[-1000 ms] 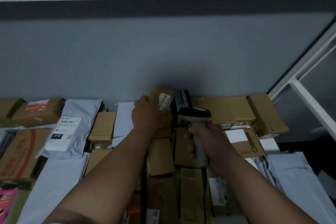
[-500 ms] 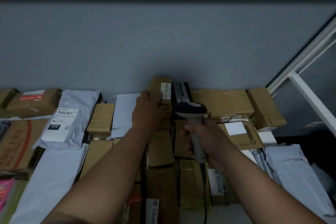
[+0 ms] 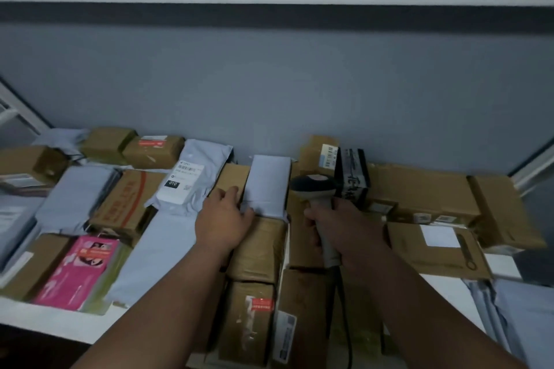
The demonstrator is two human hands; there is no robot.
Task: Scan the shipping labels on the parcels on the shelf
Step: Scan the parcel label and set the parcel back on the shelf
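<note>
Low in the frame, two bare forearms reached up from the bottom edge over a white shelf [image 3: 60,325] packed with brown cartons and grey mailer bags. Right of centre, the right hand [image 3: 344,231] was wrapped round the handle of a grey handheld barcode scanner [image 3: 313,189], its head pointing away toward the back row. Just left of centre, the left hand [image 3: 223,219] lay on the parcels with fingers loosely bent, fingertips against the near edge of a flat pale-grey parcel [image 3: 268,186]; whether it gripped that edge could not be told.

A second before, that hand had held up the small brown cardboard box with a white barcode label [image 3: 322,154]. Now the box stood apart from it, at the wall in the upper middle, beside a black carton [image 3: 353,177].

That suggested the box's label was dealt with and the pale-grey parcel was next, perhaps needing turning, since no label showed on its top. Farther left, a grey mailer bag with a white printed label [image 3: 183,180] lay face up.
</note>
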